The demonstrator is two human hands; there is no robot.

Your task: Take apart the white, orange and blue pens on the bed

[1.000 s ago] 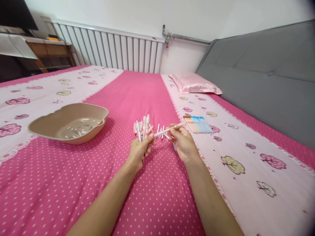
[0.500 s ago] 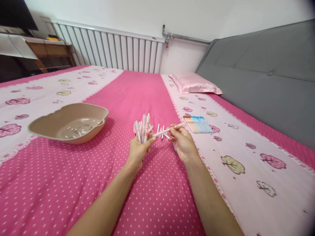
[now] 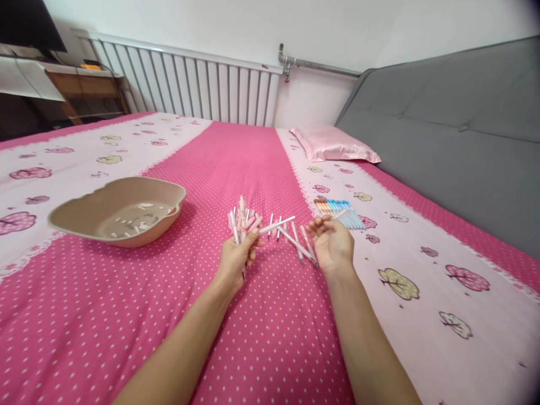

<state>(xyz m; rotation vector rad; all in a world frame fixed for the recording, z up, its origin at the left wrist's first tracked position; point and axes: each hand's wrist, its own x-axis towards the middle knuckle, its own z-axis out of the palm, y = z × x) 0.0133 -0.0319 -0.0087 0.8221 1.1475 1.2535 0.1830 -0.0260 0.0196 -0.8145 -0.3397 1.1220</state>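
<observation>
My left hand (image 3: 237, 256) is closed around several pink pens (image 3: 242, 216) that stand up out of the fist. Between its thumb and fingers a slim white pen stick (image 3: 278, 224) points right. My right hand (image 3: 333, 242) has its fingers curled in, and a pale pen piece (image 3: 341, 214) sticks out beyond them; the rest of it is hidden. Loose pink pens (image 3: 297, 244) lie crossed on the bed between the hands. Behind them are thin white sticks with dark tips (image 3: 270, 226). More pink pens (image 3: 254, 219) lie just past my left hand.
A beige basin (image 3: 118, 239) with small white and grey pieces inside stands to the left. Orange and blue pens (image 3: 350, 219) lie in a neat row beyond my right hand. A pink pillow (image 3: 333, 145) and a grey headboard (image 3: 455, 129) are at the back right.
My right hand has moved right, away from my left, taking a pale piece off the pen. The slim white stick now shows in my left hand.
</observation>
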